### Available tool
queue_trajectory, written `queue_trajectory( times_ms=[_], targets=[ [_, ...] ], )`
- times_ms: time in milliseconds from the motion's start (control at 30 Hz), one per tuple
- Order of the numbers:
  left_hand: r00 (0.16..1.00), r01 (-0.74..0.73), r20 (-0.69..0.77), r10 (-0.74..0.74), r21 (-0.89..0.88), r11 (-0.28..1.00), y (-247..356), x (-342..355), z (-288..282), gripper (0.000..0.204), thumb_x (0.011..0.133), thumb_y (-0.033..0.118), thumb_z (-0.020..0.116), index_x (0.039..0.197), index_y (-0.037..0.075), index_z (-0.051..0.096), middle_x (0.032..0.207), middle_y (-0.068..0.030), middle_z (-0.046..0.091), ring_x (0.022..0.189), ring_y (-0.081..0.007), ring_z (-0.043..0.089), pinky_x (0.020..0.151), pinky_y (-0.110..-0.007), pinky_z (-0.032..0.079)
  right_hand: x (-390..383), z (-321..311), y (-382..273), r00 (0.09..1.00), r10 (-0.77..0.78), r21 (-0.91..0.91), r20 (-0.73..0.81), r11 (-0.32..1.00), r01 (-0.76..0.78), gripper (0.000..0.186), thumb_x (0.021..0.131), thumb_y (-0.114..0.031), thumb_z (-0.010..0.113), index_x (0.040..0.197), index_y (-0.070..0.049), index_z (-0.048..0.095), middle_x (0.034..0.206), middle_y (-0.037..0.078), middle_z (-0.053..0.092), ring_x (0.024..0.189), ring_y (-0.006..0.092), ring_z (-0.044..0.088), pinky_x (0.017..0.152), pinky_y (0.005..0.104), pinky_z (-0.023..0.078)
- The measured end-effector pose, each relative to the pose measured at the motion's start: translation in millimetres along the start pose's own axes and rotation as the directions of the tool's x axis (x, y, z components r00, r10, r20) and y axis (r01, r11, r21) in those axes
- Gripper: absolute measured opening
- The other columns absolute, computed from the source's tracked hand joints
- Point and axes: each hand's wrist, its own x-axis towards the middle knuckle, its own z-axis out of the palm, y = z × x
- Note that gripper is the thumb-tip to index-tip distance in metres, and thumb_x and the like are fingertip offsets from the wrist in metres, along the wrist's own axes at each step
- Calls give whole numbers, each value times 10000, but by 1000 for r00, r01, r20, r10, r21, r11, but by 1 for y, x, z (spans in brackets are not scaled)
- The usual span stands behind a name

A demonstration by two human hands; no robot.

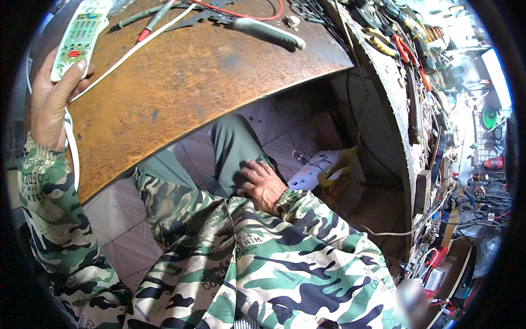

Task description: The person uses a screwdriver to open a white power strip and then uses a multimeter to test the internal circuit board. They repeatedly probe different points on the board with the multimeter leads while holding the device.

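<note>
While left hand (51,107) clamps near end of white circuit-board housing (83,38), jutting ahead of it over worktop (181,82), right hand (263,185) rests on trouser leg (233,143), fingers apart.

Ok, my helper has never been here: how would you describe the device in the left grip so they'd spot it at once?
Start at the big brown wooden tabletop and go to its upper-left end, to the left grip. It holds a long white device. Unlike the grey-handled tool and red-tipped probe nearby, it is open-faced, showing a green circuit board with a red patch.
</note>
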Motion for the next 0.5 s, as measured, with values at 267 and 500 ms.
queue_trajectory(
  times_ms=[267, 500],
  targets=[
    [985, -81, 155, 78, 14, 997, 6, 0, -5, 528, 922, 206, 661, 1359, -13, 459, 1087, -101, 661, 971, -116, 644, 814, -231, 522, -118, -8, 22, 898, 201, 442, 392, 815, -376, 295, 908, -256, 545, 958, 9, 663, 820, 125, 661, 728, 274, 604, 661, 404, 501],
    [983, -75, 166, 77, -19, 997, 4, -11, -5, 573, 925, 296, 656, 1368, -8, 456, 1058, -93, 668, 949, -102, 643, 796, -220, 509, -211, -4, -12, 599, 541, 310, 590, 534, -787, 386, 940, -332, 570, 1176, -28, 578, 1079, 159, 635, 947, 310, 605, 873, 415, 467]
  ],
)
